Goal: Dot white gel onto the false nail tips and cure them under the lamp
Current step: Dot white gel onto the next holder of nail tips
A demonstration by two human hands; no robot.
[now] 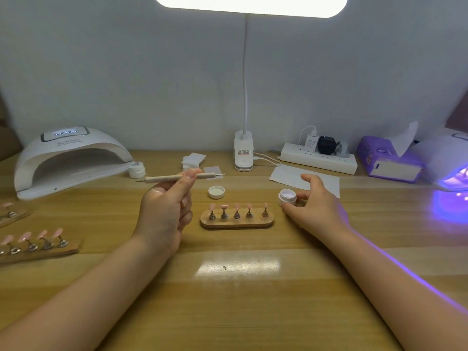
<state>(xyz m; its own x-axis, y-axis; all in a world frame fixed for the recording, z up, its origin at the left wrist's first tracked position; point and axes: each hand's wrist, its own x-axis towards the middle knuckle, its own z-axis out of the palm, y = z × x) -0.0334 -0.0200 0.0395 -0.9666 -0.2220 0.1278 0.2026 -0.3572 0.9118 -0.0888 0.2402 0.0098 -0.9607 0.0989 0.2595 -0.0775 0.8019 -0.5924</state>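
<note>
On the wooden worktop (240,287), a white domed curing lamp (71,160) is seen at the far left. A slim beige double-ended dotting tool (177,177) is held level above the worktop by the left hand (164,211), its grip pinched closed around the shaft. At the centre, five pink false nail tips (236,206) are carried upright on metal stands on an oval wooden holder (236,222), with a white round lid (216,192) lying just behind. A small open white gel pot (287,196) is touched by the curled fingers of the right hand (314,206). A second lamp (450,173) glowing violet is seen at the far right.
</note>
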